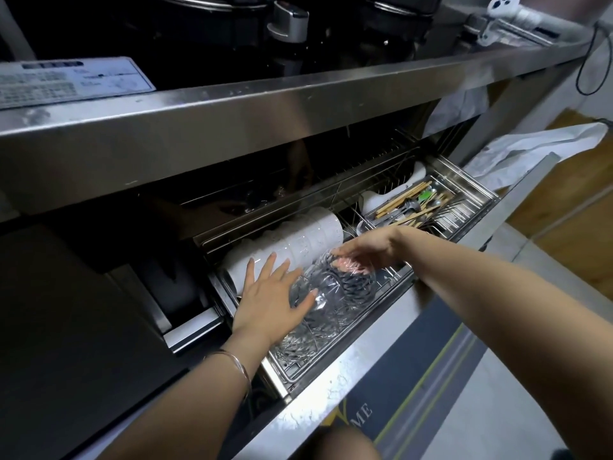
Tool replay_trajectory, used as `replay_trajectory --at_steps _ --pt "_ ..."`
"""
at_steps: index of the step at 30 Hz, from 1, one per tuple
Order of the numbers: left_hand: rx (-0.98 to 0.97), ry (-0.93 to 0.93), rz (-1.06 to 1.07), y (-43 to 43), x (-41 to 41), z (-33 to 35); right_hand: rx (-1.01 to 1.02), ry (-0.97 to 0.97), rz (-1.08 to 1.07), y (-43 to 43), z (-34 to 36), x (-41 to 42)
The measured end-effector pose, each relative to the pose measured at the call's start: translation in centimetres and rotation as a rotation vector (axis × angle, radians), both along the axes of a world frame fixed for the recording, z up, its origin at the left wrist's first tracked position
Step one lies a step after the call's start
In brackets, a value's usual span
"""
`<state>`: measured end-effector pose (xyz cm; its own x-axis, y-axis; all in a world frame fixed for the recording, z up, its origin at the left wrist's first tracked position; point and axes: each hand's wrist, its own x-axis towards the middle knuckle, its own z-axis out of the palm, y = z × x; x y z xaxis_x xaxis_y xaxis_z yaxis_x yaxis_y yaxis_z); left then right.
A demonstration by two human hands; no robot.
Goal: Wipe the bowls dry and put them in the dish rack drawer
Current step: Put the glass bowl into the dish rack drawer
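The dish rack drawer is pulled out under the steel counter. In its wire rack a row of clear cut-glass bowls stands on edge, with a stack of white bowls on its side behind them. My left hand lies flat with straight, spread fingers against the near glass bowls. My right hand reaches in from the right, its fingers over the rim of the far glass bowl; fingertips show through the glass. How firmly it holds is unclear.
A cutlery tray with chopsticks and spoons fills the drawer's right end. The steel counter edge overhangs the drawer. A white cloth hangs at the right. A dark floor mat lies below.
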<state>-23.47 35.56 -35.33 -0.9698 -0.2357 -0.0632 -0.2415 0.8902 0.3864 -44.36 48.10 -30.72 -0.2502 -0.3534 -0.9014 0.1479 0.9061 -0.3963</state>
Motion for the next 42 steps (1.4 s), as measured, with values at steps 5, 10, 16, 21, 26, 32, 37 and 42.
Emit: replay_trajectory --at_steps 5,10,16,21,26,32,37,42 --pt "-0.002 0.003 -0.001 0.0 -0.1 -0.1 0.076 0.037 0.159 -0.6 -1.5 -0.2" --pt "-0.005 -0.001 0.001 0.1 0.0 -0.2 0.016 0.038 0.064 -0.6 -1.1 0.8" --pt "0.004 0.000 0.001 0.1 -0.1 -0.3 0.003 -0.027 0.017 -0.8 -0.2 1.8" --pt "-0.007 -0.016 -0.004 -0.1 0.0 -0.3 0.038 0.059 0.046 -0.9 1.7 3.5" --pt "0.037 -0.018 -0.029 -0.2 0.1 0.0 -0.019 0.398 0.065 -0.3 3.6 4.9" --pt "0.151 0.016 -0.094 -0.1 1.0 3.7 -0.407 0.783 -0.074 1.8 7.6 8.8" --pt "0.184 0.298 -0.146 -0.7 2.9 12.7 -0.705 0.983 -0.209 2.3 12.9 13.7" --pt "0.081 0.556 -0.162 -4.6 8.5 22.5 -0.812 1.106 -0.136 -0.1 18.4 19.2"
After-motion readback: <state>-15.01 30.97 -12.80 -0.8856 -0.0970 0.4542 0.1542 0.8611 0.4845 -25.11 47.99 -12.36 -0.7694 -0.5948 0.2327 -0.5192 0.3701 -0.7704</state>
